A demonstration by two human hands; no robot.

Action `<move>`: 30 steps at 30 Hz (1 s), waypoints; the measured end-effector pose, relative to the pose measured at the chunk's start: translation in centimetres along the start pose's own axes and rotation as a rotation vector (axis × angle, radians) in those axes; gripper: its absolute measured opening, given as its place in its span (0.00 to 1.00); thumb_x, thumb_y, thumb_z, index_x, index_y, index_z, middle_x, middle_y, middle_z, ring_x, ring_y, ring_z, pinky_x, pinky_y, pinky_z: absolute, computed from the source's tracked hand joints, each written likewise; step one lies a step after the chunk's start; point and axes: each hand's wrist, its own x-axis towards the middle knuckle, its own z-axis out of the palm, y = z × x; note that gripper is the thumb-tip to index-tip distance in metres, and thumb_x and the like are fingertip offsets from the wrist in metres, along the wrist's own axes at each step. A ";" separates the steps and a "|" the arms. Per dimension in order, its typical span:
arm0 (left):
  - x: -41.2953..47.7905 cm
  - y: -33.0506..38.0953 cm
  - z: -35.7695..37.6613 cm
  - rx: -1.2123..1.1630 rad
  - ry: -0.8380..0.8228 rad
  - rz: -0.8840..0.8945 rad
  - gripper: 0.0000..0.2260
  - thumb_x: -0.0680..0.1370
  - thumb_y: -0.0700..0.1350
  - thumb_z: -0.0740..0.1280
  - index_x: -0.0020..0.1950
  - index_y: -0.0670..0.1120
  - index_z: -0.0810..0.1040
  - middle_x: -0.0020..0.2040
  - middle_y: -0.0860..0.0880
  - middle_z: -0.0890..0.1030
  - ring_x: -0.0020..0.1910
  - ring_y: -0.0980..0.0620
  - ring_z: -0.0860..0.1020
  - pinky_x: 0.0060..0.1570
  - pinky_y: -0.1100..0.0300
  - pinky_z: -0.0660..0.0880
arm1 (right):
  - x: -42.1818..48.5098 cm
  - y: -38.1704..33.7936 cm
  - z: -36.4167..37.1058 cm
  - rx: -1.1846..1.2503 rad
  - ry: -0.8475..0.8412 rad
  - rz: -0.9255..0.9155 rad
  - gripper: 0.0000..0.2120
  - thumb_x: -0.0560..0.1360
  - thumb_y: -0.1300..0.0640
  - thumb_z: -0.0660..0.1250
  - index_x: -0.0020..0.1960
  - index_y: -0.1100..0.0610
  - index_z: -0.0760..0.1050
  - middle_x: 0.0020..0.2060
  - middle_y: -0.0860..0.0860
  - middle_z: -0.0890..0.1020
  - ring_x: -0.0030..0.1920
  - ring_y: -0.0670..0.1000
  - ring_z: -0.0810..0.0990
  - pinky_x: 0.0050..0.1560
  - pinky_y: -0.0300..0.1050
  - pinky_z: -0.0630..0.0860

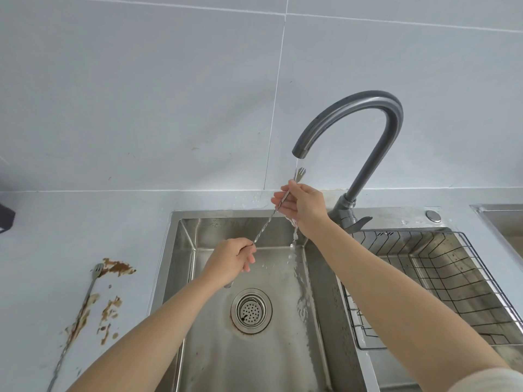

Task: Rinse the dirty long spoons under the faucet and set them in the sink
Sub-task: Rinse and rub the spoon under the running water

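**Figure. Rinsing the forked end of a long spoon under running water.**

The slim steel long spoon with a twisted shaft [266,224] is held slantwise above the stainless steel sink [186,250]. Its forked tip sits in the stream just below the spout of the dark grey gooseneck faucet [368,114]. The left hand [230,261] closes in a fist round the lower end. The right hand [301,205] pinches the shaft just under the fork, with water running over its fingers. Good practice would probably be to roll the shaft between the right fingertips so every tine meets the stream. The fingers could then rub along the twist, where residue likely lodges, before the spoon is turned to bring its other end under the water. A second long spoon [85,304] lies on the pale grey counter [42,236] left of the sink, among brown smears [117,267], and looks unrinsed.
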 end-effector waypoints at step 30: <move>-1.3 -2.2 -2.4 0.108 0.012 -0.003 0.09 0.77 0.38 0.64 0.39 0.44 0.79 0.31 0.54 0.77 0.22 0.67 0.75 0.36 0.57 0.78 | 0.4 0.1 0.1 0.082 0.064 0.034 0.10 0.77 0.58 0.64 0.38 0.59 0.71 0.33 0.53 0.79 0.26 0.45 0.82 0.33 0.38 0.81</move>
